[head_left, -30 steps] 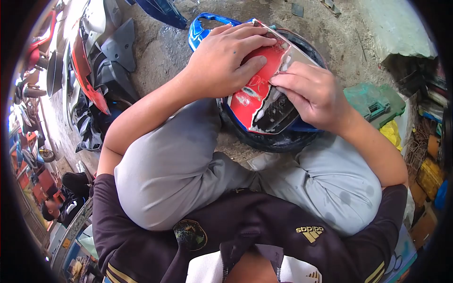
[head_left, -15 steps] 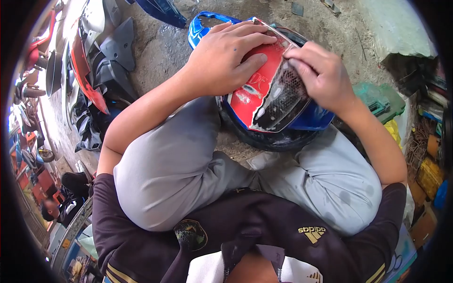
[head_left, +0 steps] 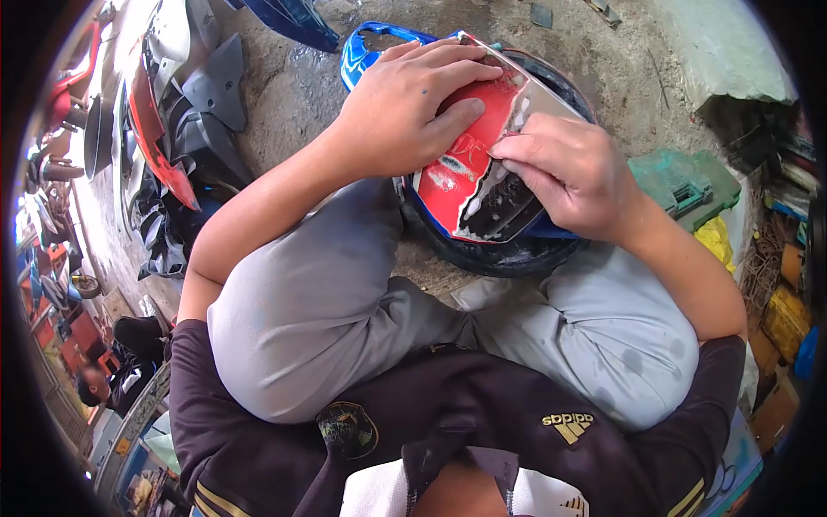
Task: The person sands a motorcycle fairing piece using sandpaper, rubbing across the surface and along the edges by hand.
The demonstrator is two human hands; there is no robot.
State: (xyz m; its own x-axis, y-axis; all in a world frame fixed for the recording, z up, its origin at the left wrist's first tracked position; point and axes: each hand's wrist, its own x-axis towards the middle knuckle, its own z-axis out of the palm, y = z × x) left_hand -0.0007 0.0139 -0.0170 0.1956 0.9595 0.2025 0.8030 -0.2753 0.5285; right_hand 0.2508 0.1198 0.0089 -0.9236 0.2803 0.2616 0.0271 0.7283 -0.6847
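Note:
A panel (head_left: pixel 450 191) in red, blue and black, with rough whitish patches along its seam, rests over a round black tyre-like ring (head_left: pixel 508 263). My left hand (head_left: pixel 418 103) lies spread on the red part, fingers apart and pressing its surface. Over the seam between the red and black parts, my right hand (head_left: pixel 573 168) is closed in a pinch, its fingertips touching the edge. Whatever is between those fingertips is too small or hidden to name. A blue open-framed end (head_left: pixel 357 53) of the piece sticks out beyond my left hand.
Several vehicle body panels (head_left: pixel 164 146) are piled at the left. A dark blue panel (head_left: pixel 297 21) lies at the top. Right of my right hand are a green case (head_left: pixel 689 185) and a yellow bag (head_left: pixel 715 241). Another person (head_left: pixel 121 379) is at the far left.
My right hand was farther up the seam half a second ago and has come back down toward me, covering part of the black mesh. My left hand has stayed in place.

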